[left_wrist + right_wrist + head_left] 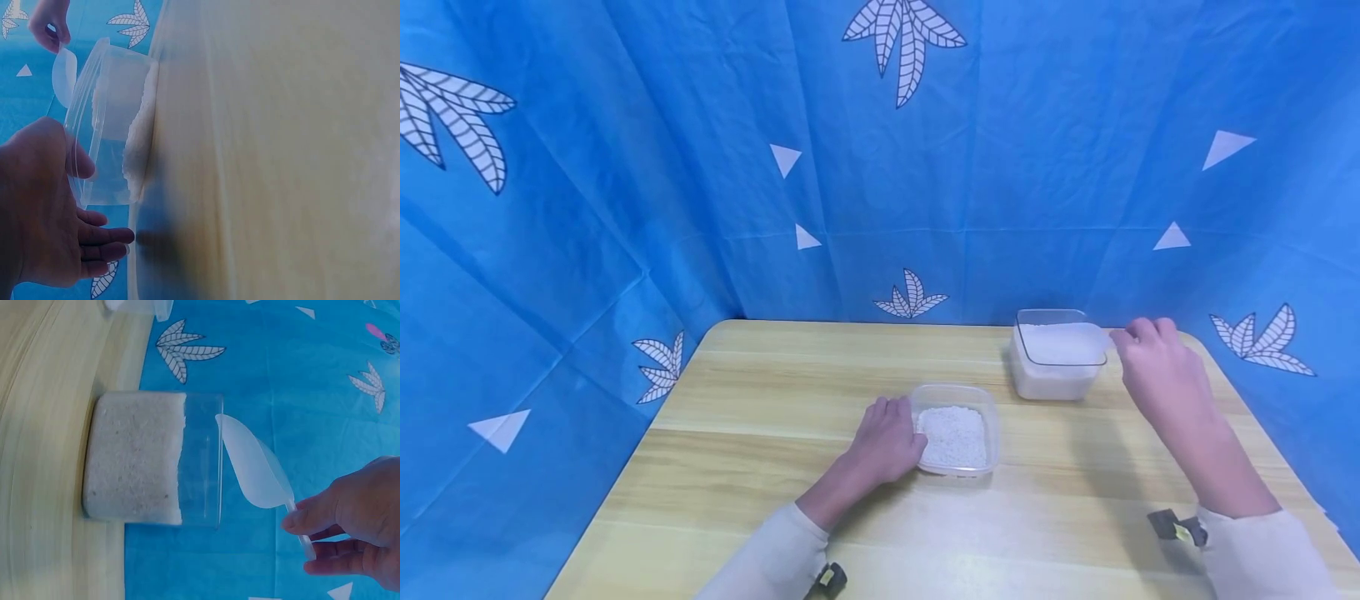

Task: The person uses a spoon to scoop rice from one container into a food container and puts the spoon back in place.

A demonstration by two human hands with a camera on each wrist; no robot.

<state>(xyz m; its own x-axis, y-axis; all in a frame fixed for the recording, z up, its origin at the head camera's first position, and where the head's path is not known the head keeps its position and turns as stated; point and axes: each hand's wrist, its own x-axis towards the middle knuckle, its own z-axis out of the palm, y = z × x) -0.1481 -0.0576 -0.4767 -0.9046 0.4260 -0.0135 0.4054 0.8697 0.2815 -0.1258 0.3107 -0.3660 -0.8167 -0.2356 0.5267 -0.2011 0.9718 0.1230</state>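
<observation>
My left hand [887, 442] grips the left side of a low clear plastic tub [992, 425], its thumb over the rim and its other fingers outside. A layer of white grains, like rice, covers the bottom of this tub [115, 150]. In my right hand [1165, 367] is the thin handle of a translucent white scoop [253, 465], pinched between thumb and fingers. The scoop is tilted, its tip at the rim of a clear square container [203, 462]. White grains [137, 456] fill much of that container. Whether the scoop holds any grains, I cannot tell.
Both containers stand on a light wooden table [760, 392], the square one further back and to the right. A blue curtain [1037, 167] with white leaf prints hangs behind the table's back edge and along its left side.
</observation>
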